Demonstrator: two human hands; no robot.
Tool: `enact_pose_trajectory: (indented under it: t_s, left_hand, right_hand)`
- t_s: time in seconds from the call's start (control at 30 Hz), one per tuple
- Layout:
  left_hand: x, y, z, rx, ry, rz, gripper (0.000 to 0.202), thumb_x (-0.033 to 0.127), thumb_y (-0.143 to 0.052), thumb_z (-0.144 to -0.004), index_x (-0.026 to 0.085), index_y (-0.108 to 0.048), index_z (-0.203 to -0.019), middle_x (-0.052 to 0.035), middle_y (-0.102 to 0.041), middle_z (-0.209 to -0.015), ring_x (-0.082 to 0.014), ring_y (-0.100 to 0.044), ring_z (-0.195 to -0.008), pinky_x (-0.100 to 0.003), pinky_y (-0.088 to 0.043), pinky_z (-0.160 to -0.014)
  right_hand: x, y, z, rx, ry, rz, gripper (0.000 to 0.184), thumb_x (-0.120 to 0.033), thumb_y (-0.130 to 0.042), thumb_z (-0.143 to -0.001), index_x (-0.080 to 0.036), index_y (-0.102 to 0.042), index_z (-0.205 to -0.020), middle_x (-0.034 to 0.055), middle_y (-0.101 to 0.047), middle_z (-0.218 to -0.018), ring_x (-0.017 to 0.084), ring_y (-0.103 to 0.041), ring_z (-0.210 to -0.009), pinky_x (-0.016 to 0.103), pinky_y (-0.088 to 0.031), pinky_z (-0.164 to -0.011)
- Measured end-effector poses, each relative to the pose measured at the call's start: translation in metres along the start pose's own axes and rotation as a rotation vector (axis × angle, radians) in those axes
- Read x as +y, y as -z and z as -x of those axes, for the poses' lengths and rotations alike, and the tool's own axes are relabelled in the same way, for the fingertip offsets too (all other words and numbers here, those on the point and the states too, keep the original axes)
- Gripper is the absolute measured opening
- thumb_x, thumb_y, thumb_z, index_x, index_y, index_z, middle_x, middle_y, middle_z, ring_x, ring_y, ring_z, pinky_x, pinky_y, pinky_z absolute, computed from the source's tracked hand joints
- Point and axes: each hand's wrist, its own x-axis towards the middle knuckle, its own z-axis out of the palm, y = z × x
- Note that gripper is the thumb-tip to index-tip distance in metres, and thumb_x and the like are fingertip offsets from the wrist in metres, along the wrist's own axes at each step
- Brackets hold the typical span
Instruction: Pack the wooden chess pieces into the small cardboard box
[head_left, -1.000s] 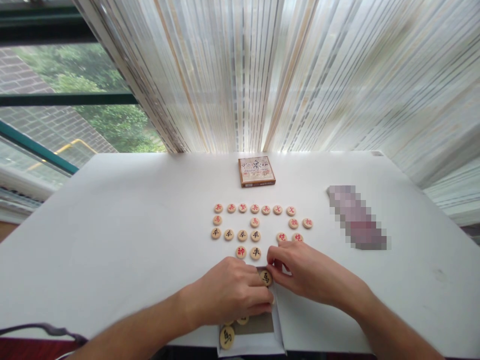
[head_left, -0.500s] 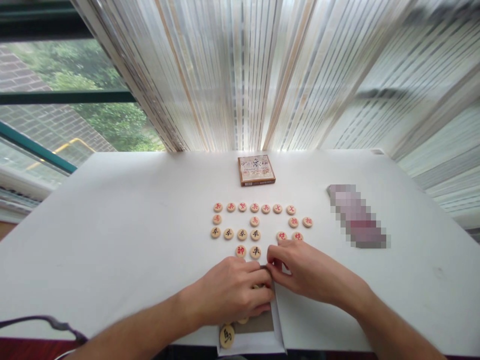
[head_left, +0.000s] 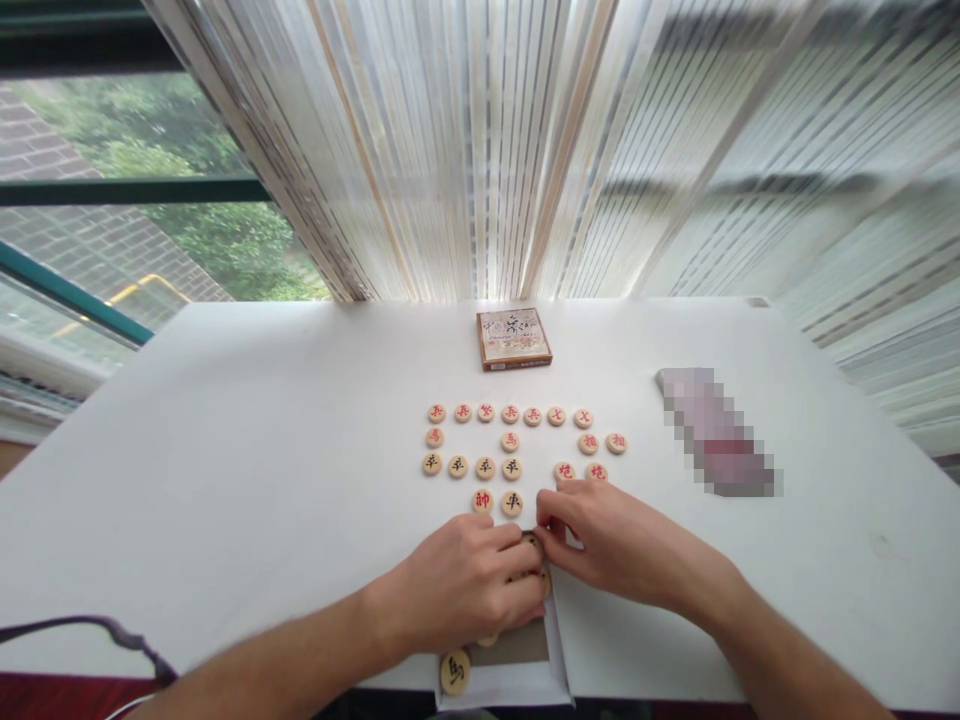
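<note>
My left hand (head_left: 469, 580) reaches down into a white open box tray (head_left: 559, 655) at the table's near edge. Its fingers are curled on round wooden Chinese chess pieces, partly hidden under them. A black-marked piece (head_left: 454, 672) lies in the tray's near left corner. My right hand (head_left: 604, 535) pinches at the far right corner of the tray, thumb and forefinger together. Just beyond the hands lie a red-marked piece (head_left: 482, 501) and a black-marked piece (head_left: 511, 502). Two red pieces, one of them this piece (head_left: 596, 472), are right above my right knuckles.
Rows of pieces, red ones (head_left: 510, 414) behind black ones (head_left: 485, 467), lie flat on the white table (head_left: 225, 450). Farther back is a closed Chinese chess box (head_left: 514, 340). A blurred-out pinkish object (head_left: 716, 435) lies at right. Dark glasses (head_left: 97, 630) show at lower left.
The left fingers have shifted slightly, and more pieces show in the tray between the two hands. My right hand stays at the tray's corner. The laid-out pieces have not moved.
</note>
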Motion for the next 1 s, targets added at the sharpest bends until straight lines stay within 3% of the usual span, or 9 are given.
enact_pose_trajectory:
  t_s: [0.13, 0.27, 0.47, 0.6, 0.73, 0.87, 1.0]
  left_hand:
    - [-0.003, 0.002, 0.001, -0.005, 0.011, 0.048, 0.03, 0.038, -0.058, -0.101, 0.019, -0.06, -0.078, -0.0013, -0.067, -0.082, -0.0158, -0.058, -0.072, -0.032, -0.036, -0.057]
    - [-0.018, 0.015, 0.004, -0.017, 0.081, 0.125, 0.034, 0.043, -0.059, -0.099, 0.019, -0.063, -0.076, -0.0008, -0.067, -0.076, -0.0142, -0.06, -0.07, -0.029, -0.04, -0.06]
    - [-0.046, 0.053, 0.016, 0.034, 0.363, 0.178, 0.024, 0.035, -0.061, -0.099, 0.019, -0.067, -0.082, -0.0005, -0.069, -0.081, -0.0129, -0.065, -0.075, -0.025, -0.048, -0.071]
    - [-0.039, 0.069, 0.033, 0.04, 0.548, 0.214, 0.014, 0.033, -0.062, -0.098, 0.021, -0.068, -0.094, -0.0009, -0.07, -0.089, -0.0141, -0.064, -0.078, -0.025, -0.049, -0.073]
    - [-0.012, 0.06, 0.054, 0.11, 0.635, 0.36, 0.012, 0.03, -0.065, -0.096, 0.023, -0.065, -0.105, -0.0029, -0.069, -0.107, -0.0138, -0.065, -0.084, -0.025, -0.053, -0.078]
    - [0.014, 0.034, 0.072, 0.164, 0.735, 0.407, 0.019, 0.028, -0.069, -0.092, 0.023, -0.061, -0.109, -0.0077, -0.062, -0.124, -0.0214, -0.06, -0.116, -0.033, -0.052, -0.099]
    - [0.027, 0.012, 0.082, 0.212, 0.793, 0.384, 0.024, 0.025, -0.067, -0.092, 0.023, -0.058, -0.114, -0.0106, -0.058, -0.129, -0.0246, -0.056, -0.122, -0.039, -0.052, -0.103]
  right_hand:
    - [0.0, 0.001, -0.001, -0.005, -0.002, -0.004, 0.013, -0.014, -0.054, -0.092, -0.02, -0.056, -0.081, 0.0022, -0.063, -0.076, 0.015, -0.06, -0.068, 0.025, -0.034, -0.061]
    - [-0.001, 0.003, 0.001, 0.002, 0.003, -0.013, 0.013, -0.016, -0.054, -0.094, -0.02, -0.057, -0.082, 0.0025, -0.065, -0.077, 0.016, -0.062, -0.072, 0.027, -0.036, -0.064]
    - [-0.006, 0.011, 0.003, -0.006, 0.008, -0.089, 0.012, -0.03, -0.06, -0.096, -0.021, -0.062, -0.089, 0.0007, -0.065, -0.075, 0.016, -0.059, -0.07, 0.028, -0.039, -0.067]
    - [-0.011, 0.013, 0.004, -0.023, 0.035, -0.124, 0.012, -0.032, -0.068, -0.091, -0.022, -0.061, -0.089, -0.0004, -0.064, -0.076, 0.016, -0.057, -0.071, 0.027, -0.039, -0.067]
    - [-0.013, 0.01, 0.003, -0.038, 0.05, -0.114, 0.017, -0.035, -0.071, -0.089, -0.022, -0.061, -0.09, -0.0007, -0.063, -0.076, 0.016, -0.055, -0.07, 0.027, -0.039, -0.066]
    - [-0.013, 0.003, 0.0, -0.035, 0.094, -0.091, 0.033, -0.05, -0.076, -0.084, -0.021, -0.061, -0.088, -0.0005, -0.062, -0.075, 0.016, -0.054, -0.068, 0.027, -0.038, -0.063]
    - [-0.008, -0.004, -0.006, 0.106, 0.18, -0.093, 0.021, -0.039, -0.065, -0.096, -0.02, -0.061, -0.089, 0.0008, -0.063, -0.075, 0.016, -0.056, -0.071, 0.028, -0.042, -0.067]
